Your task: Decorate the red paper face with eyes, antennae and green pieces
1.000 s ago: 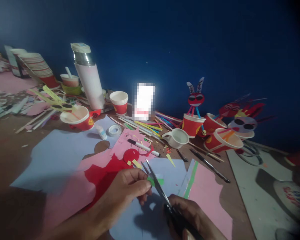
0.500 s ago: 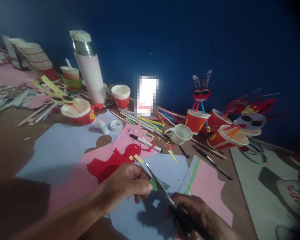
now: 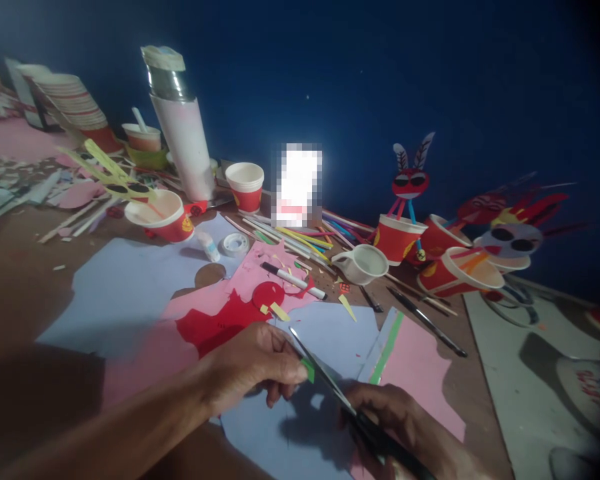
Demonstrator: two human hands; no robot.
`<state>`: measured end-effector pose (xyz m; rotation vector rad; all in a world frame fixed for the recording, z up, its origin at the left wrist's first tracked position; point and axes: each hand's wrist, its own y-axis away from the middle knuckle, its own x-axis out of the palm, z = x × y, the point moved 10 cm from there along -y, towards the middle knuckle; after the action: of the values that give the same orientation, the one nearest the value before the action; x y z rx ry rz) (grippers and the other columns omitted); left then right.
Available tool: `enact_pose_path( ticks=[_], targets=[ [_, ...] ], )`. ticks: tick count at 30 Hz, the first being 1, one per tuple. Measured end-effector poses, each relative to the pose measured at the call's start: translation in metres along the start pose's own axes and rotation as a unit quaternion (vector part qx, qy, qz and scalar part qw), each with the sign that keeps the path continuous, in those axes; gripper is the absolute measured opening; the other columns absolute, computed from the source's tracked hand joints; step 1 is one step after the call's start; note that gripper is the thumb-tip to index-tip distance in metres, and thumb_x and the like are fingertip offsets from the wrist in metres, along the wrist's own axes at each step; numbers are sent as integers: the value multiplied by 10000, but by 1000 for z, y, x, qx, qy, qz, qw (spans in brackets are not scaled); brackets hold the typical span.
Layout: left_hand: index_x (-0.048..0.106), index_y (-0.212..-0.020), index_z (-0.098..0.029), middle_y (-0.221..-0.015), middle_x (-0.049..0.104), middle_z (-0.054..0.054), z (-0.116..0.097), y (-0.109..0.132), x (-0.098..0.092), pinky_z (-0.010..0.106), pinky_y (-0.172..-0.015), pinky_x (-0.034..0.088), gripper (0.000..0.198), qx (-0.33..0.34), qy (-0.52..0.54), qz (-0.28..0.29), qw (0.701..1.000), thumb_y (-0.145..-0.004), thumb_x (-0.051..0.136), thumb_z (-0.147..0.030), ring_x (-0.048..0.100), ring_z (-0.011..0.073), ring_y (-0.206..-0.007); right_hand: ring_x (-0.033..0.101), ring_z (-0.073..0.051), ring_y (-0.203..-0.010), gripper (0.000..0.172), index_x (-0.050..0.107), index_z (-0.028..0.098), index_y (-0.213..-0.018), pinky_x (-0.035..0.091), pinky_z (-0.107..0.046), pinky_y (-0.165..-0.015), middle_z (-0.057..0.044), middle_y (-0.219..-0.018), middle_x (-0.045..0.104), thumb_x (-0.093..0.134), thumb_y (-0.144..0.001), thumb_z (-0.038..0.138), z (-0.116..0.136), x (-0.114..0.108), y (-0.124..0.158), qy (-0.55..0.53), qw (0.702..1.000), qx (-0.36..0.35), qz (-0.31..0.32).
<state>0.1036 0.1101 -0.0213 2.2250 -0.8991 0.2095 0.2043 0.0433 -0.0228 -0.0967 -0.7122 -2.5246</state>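
Observation:
Between the thumb and fingers of my left hand [image 3: 263,363] is a small piece of green paper [image 3: 309,370]. My right hand [image 3: 400,417] grips black-handled scissors [image 3: 330,380], whose blades point up and left, right beside the green paper. The blades look nearly together. Beneath both hands lies blue-grey paper [image 3: 265,433] with cut edges. Just beyond my left hand are red paper [image 3: 207,327], a red paper disc [image 3: 269,295] and small yellow paper strips [image 3: 280,311].
A white-capped marker [image 3: 295,280] lies on pink paper near a white cup [image 3: 363,265]. Red paper cups with paper figures [image 3: 400,237] stand at the right. At the back left is a tall flask [image 3: 185,147]. A pen [image 3: 427,322] lies on the right.
The scissor blades have come closer together beside the green paper, and the green bit beyond the blade no longer shows. The whole view has shifted slightly; both hands keep their grip.

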Motion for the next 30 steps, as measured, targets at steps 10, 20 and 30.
enact_pose_path(
  ticks=[10,20,30],
  targets=[
    [583,-541,-150,-477,559,-25,6,-1,0,200,-399,335,202,-8,34,5,999,-584,682,-321,437,62,-374,375,-84,-482,372,591,175,-810,314,-193,-442,56,-559,425,717,-604,458,3,-8,-2,48,998,-19,-34],
    [644,-676,-131,-670,652,34,-6,3,1,219,-507,354,249,75,-63,-42,994,-760,616,-363,473,84,-503,323,-92,-553,469,570,173,-787,299,-202,-490,52,-613,376,746,-561,543,0,-9,-5,11,997,-47,-67],
    [599,-582,-149,-588,630,13,-13,6,0,240,-518,367,163,62,-55,-92,992,-681,584,-277,469,98,-484,416,-114,-583,437,567,185,-834,371,-212,-519,38,-618,423,711,-614,535,-1,-9,-6,39,995,-65,-60]
  ],
)
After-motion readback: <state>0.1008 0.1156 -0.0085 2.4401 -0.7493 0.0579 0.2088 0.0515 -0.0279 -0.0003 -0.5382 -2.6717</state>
